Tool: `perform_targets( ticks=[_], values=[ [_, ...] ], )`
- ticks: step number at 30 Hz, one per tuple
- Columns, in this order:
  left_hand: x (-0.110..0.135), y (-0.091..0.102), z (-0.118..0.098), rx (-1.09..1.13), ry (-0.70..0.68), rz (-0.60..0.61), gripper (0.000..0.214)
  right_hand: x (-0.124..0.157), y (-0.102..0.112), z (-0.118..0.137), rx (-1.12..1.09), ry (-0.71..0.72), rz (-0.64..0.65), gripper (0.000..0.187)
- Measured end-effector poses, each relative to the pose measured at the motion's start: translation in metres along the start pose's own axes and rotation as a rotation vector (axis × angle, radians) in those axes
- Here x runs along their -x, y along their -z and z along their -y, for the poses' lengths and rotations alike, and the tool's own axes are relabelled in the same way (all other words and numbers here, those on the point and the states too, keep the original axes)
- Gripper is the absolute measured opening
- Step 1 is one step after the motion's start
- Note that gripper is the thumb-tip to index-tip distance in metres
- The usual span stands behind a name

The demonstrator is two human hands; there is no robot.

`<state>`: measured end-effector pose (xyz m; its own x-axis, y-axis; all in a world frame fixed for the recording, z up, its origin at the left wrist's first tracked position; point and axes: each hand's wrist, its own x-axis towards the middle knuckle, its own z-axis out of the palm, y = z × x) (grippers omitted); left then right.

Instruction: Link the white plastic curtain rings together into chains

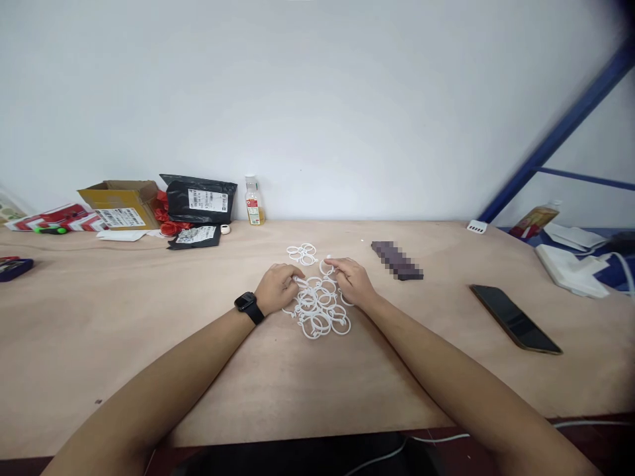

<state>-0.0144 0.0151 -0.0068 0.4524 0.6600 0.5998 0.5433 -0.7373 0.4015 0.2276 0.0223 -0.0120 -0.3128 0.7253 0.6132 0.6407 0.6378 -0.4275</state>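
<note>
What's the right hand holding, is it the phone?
No, the right hand holds a white ring, while the phone lies apart on the table.

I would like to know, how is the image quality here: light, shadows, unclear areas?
Head view: soft light on the pale grey-white wall; same view, a faint shadow beside the bare right forearm; same view, darkened top-right corner; same view, square mosaic blocks hide details of the dark purplish oblong object; same view, thin white rings overlap, hard to separate.
</note>
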Motion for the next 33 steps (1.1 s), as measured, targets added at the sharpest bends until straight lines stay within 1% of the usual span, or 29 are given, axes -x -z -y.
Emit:
perform_targets(
  ticks=[2, 4, 6, 8, 10, 13, 16, 18, 23, 26, 29, 31, 33],
  values=[
    [0.0, 0.001, -0.002, 0.038, -0.054, 0.063, 0.02, 0.0, 0.0, 0.003, -0.012, 0.019, -0.012, 0.027],
    [0.0, 0.002, -0.004, 0.037, -0.07, 0.104, 0.019, -0.001, 0.001, 0.007, -0.015, -0.014, -0.018, 0.023],
    [-0.001, 0.003, -0.006, 0.002, -0.048, 0.108, 0.018, 0.0, 0.002, 0.011, -0.02, -0.089, -0.007, 0.024],
    [-0.001, 0.003, -0.007, -0.033, -0.028, 0.08, 0.016, 0.0, 0.003, 0.016, -0.01, -0.137, 0.014, 0.029],
    [-0.001, 0.004, -0.008, -0.05, -0.027, 0.019, 0.016, 0.0, 0.004, 0.021, 0.013, -0.098, 0.047, 0.027],
    [-0.002, 0.004, -0.008, -0.048, -0.084, -0.062, 0.018, 0.0, 0.002, 0.031, 0.016, 0.028, 0.118, 0.02],
    [-0.002, 0.004, -0.01, -0.04, -0.195, -0.037, 0.021, 0.0, -0.002, 0.039, -0.013, 0.1, 0.174, 0.019],
    [-0.002, 0.004, -0.011, -0.045, -0.233, -0.016, 0.019, 0.001, -0.004, 0.043, -0.02, 0.124, 0.186, 0.02],
    [0.0, 0.004, -0.011, -0.055, -0.182, -0.039, 0.013, 0.001, -0.001, 0.042, -0.021, 0.149, 0.177, 0.023],
    [0.001, 0.004, -0.01, -0.057, -0.122, -0.096, 0.011, 0.0, 0.003, 0.032, -0.004, 0.078, 0.139, 0.026],
    [0.001, 0.003, -0.009, -0.064, -0.078, -0.145, 0.016, -0.001, 0.005, 0.014, 0.047, -0.079, 0.083, 0.024],
    [0.001, 0.002, -0.007, -0.07, -0.095, -0.156, 0.022, -0.002, 0.005, 0.002, 0.059, -0.165, 0.087, 0.023],
    [0.002, 0.001, -0.006, -0.08, -0.14, -0.142, 0.024, -0.002, 0.003, -0.007, 0.063, -0.221, 0.116, 0.023]
  ],
)
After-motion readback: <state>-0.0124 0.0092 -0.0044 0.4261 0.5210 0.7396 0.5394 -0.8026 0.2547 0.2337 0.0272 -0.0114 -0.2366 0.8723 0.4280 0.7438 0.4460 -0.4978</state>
